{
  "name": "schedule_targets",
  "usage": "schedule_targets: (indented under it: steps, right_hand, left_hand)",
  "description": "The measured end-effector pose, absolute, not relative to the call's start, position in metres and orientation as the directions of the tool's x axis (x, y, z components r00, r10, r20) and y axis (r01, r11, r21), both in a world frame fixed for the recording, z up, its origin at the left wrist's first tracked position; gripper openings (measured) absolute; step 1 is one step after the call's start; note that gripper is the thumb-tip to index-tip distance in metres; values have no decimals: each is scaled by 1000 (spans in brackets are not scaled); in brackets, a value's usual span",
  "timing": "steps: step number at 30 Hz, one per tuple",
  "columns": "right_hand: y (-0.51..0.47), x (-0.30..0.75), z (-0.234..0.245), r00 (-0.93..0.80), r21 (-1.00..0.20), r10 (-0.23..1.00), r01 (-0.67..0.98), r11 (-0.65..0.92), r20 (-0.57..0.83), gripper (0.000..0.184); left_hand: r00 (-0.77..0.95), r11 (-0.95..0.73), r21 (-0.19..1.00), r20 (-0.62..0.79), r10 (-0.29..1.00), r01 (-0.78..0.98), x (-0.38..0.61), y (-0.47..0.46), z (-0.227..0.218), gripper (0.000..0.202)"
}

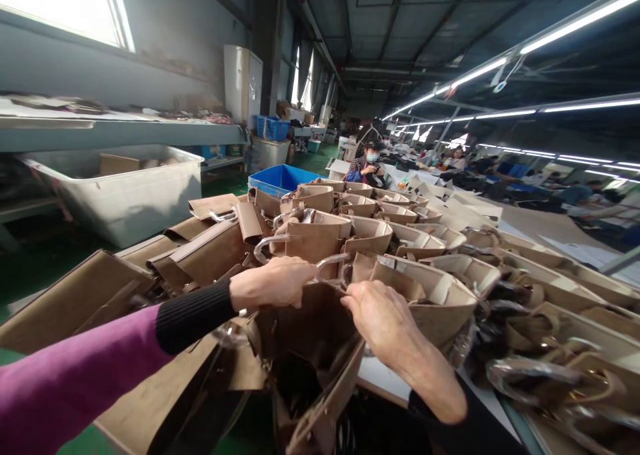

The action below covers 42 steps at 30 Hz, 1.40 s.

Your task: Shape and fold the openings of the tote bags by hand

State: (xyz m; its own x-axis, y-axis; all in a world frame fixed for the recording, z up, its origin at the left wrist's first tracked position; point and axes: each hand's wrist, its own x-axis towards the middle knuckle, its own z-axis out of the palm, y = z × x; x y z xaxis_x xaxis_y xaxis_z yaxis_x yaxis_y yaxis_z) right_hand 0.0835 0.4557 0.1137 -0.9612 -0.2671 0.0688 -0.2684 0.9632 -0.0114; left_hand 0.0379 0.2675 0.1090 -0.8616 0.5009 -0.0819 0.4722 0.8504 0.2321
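Note:
An open brown handbag [320, 328] is directly in front of me, its dark inside showing and its near side hanging low. My left hand [275, 282] is closed at the left of its far rim, beside a plastic-wrapped handle [333, 260]. On the right of the same rim, my right hand [383, 312] is closed with fingers curled over the edge. The fingertips of both hands are partly hidden. Just behind stand more open tan handbags [320, 238], close together. At the lower left lies another tan bag [160, 392], partly under my left arm.
Flat-lying tan bags [75, 298] cover the left side, and rows of bags [565, 322] fill the right. Beyond are a blue bin [283, 178], a large white tub [130, 198] and a long side bench [120, 134]. A masked person [367, 165] sits farther back.

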Motion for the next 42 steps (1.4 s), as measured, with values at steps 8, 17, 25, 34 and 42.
schedule_targets:
  steps: [8,17,25,34,42]
  right_hand:
    - [485,100,96,-987,-57,-145,-149,987,65,24]
    - [462,68,97,-951,-463,-297,-303,833,87,10]
    - [460,62,83,-943,-612,-322,-302,731,81,20]
    - [469,68,81,-954,-744,-300,-205,636,7,13]
    - [481,82,88,-940,-766,-314,-104,635,-133,35]
  left_hand:
    - [-897,660,662,45,439,356,43,239,72,13]
    - [-912,464,849,51,407,255,39,231,57,17]
    - [-795,673,483,541,272,559,66,249,46,25]
    - [-656,731,254,677,333,633,78,268,35,12]
    - [-752,774,285,562,343,566,79,274,43,10]
